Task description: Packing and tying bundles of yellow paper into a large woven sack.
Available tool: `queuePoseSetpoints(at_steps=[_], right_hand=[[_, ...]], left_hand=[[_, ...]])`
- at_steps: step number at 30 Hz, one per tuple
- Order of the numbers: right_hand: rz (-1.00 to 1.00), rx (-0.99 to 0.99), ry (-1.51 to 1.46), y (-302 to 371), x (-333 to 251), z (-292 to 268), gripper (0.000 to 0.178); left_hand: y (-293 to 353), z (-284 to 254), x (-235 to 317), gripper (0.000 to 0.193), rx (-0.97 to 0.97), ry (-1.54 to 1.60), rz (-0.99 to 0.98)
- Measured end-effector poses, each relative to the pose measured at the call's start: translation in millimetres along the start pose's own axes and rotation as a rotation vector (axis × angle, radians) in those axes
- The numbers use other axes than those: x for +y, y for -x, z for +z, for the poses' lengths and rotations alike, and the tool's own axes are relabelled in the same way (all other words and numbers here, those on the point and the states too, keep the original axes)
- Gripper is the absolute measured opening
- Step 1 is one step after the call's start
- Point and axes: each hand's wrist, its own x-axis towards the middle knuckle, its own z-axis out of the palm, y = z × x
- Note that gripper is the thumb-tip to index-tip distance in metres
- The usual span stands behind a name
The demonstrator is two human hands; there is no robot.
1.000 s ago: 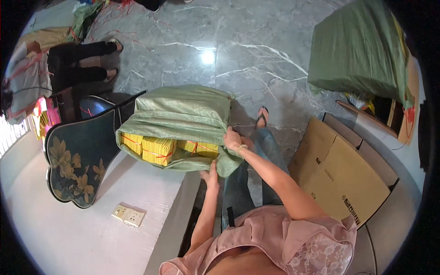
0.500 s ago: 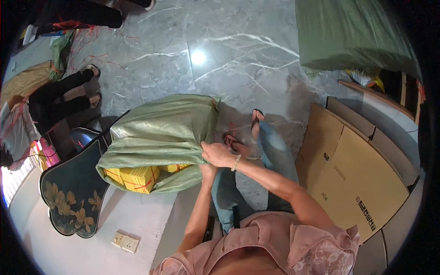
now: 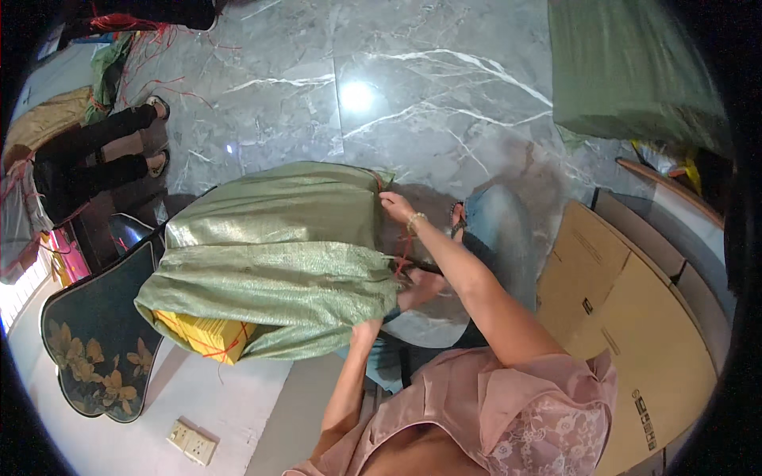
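Note:
A large green woven sack [image 3: 278, 254] lies on its side across a white ledge [image 3: 230, 397] in front of me. Yellow bundles tied with red string [image 3: 208, 335] stick out of its open lower-left end. My right hand [image 3: 395, 206] grips the sack's upper right edge near a red string. My left hand [image 3: 421, 287] holds the sack's gathered right end lower down, where red string hangs.
A dark tray with yellow flowers [image 3: 99, 341] stands left of the sack. A person in black [image 3: 87, 151] sits at the far left. Flattened cardboard boxes [image 3: 635, 317] lie to my right, another green sack [image 3: 627, 71] at top right. A white wall socket [image 3: 190, 442] sits on the ledge.
The sack has been pulled further over the yellow bundles, so less of them shows. My right hand has moved up to the sack's top edge and my left hand now grips its right end.

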Motion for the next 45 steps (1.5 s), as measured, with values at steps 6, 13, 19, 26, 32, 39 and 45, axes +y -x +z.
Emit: queuePoseSetpoints(at_steps=[6, 13, 19, 26, 32, 39, 45], right_hand=[[-0.253, -0.295, -0.250, -47.1, 36.9, 22.3, 0.028], [-0.090, -0.265, -0.555, -64.4, 36.9, 40.9, 0.023], [0.037, -0.185, -0.522, -71.2, 26.7, 37.9, 0.016], [0.175, -0.405, 0.040, -100.0, -14.1, 15.9, 0.027], [-0.073, -0.103, 0.439, -79.5, -32.5, 34.6, 0.032], [-0.517, 0.150, 0.494, -35.7, -31.0, 15.2, 0.018], [-0.312, -0.075, 0.413, -74.0, 8.3, 5.2, 0.019]], left_hand=[[-1.8, 10.2, -26.9, 0.043, -0.050, -0.036, -0.020], [-0.1, 34.9, -75.6, 0.051, 0.002, 0.445, -0.077], [-56.5, -24.7, 39.1, 0.026, 0.038, -0.034, 0.027], [-52.7, -2.8, 15.7, 0.029, 0.128, -0.078, -0.117], [-50.8, 4.5, 2.1, 0.030, 0.222, -0.072, -0.093], [-42.5, 3.1, -1.6, 0.031, 0.271, -0.044, -0.166], [-49.3, -3.0, 18.5, 0.041, 0.140, 0.017, -0.408]])
